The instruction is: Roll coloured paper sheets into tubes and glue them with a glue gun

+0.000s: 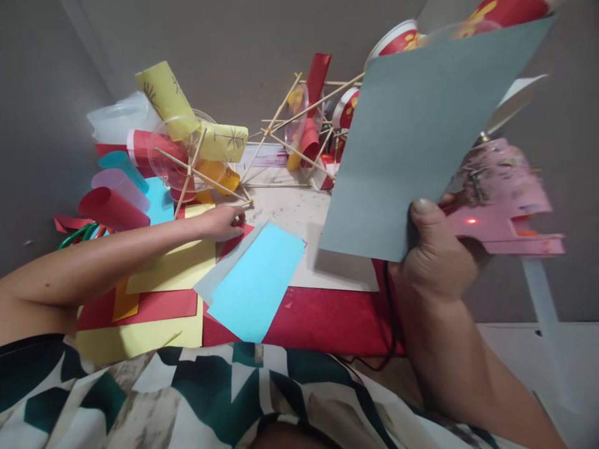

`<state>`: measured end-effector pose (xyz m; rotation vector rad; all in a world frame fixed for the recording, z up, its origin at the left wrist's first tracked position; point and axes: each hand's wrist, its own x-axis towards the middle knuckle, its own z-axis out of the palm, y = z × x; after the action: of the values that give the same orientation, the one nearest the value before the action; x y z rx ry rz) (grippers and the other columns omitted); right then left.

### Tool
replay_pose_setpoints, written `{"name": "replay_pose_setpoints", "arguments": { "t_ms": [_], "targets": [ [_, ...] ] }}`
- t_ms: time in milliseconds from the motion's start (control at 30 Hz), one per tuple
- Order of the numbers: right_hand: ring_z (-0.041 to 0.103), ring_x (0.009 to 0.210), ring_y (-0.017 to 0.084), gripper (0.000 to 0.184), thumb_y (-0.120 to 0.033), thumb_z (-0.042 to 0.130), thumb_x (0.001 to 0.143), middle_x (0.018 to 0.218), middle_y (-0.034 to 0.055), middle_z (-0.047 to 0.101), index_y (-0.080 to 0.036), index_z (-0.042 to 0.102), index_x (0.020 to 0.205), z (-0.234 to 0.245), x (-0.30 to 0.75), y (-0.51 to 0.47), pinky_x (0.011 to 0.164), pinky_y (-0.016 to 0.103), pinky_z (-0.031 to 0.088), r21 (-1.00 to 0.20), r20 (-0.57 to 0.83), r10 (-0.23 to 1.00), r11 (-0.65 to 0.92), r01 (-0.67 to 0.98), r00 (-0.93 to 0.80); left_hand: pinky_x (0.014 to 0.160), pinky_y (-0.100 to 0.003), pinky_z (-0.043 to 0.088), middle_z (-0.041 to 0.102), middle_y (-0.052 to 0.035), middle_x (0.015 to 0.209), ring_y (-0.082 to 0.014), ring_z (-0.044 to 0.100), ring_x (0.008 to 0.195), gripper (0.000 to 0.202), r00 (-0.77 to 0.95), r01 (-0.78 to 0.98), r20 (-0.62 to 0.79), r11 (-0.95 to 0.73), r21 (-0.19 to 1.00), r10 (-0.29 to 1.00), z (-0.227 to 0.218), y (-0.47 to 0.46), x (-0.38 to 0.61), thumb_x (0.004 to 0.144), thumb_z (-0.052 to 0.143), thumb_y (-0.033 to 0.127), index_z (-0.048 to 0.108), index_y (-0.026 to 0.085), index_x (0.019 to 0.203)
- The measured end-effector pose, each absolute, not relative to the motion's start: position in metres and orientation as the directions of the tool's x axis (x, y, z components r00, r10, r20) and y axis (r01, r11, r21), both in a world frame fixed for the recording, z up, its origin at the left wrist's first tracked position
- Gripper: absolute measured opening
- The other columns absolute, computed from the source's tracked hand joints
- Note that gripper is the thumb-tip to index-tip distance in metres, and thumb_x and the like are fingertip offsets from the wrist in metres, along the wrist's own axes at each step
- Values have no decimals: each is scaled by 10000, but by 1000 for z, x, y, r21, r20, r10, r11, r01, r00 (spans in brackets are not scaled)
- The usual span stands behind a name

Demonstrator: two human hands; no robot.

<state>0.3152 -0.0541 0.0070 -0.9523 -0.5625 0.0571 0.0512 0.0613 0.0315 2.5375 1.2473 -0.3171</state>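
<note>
My right hand (435, 262) is closed around the handle side of a pink hot glue gun (508, 196), its nozzle up and a small red light lit. Under the same hand's thumb is a large grey-blue sheet of paper (412, 143), which hides part of the gun. My left hand (227, 222) rests low over the table with its fingers curled, at a piece of red paper (236, 240); what they grip, if anything, is hidden. Just beyond its fingertips are the ends of thin wooden sticks (219, 187). A bright blue paper strip (259, 277) lies in front of it.
Stick frames carry yellow paper rolls (168, 100), clear plastic cups and red-and-white paper cups (346, 107). Coloured paper tubes (115, 209) and green-handled scissors (79, 236) are at left. Yellow sheets (173, 268) cover the near left. A black cord (390, 312) hangs below my right hand.
</note>
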Motion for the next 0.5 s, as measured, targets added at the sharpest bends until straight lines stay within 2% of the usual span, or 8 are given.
{"name": "replay_pose_setpoints", "arguments": {
  "t_ms": [100,200,300,400,500],
  "targets": [
    [612,811,139,345,-223,824,522,819,-43,653,-216,648,818,6,318,-55,1068,460,484,-768,459,289,605,211,840,756,-249,472,740,-76,1091,-203,675,935,297,596,799,-324,-581,155,735,31,65,51,817,528,190,666,165,1079],
    [611,816,149,360,-218,836,492,832,-29,657,-213,660,806,7,319,-55,1076,487,481,-756,463,287,622,205,839,772,-266,464,737,-86,1096,-219,667,954,265,592,804,-300,-577,145,748,28,66,53,812,524,180,682,167,1024],
    [616,832,160,376,-234,845,491,852,-24,658,-216,671,823,7,319,-55,1088,517,472,-767,445,287,610,196,848,736,-278,452,740,-86,1016,-227,663,904,218,591,805,-291,-572,158,752,25,67,54,801,532,190,690,170,949],
    [614,828,166,387,-251,851,473,849,-15,651,-210,665,809,8,319,-55,1096,531,466,-766,439,281,614,191,853,708,-273,447,728,-57,894,-210,652,831,172,607,794,-290,-568,214,740,26,68,55,791,535,192,685,175,873],
    [612,828,167,405,-277,855,469,849,-15,639,-214,653,814,7,320,-54,1094,532,471,-769,443,276,606,204,853,712,-267,457,712,-58,875,-191,645,815,170,623,779,-259,-553,296,738,32,67,56,838,513,210,668,156,881]
  ]
}}
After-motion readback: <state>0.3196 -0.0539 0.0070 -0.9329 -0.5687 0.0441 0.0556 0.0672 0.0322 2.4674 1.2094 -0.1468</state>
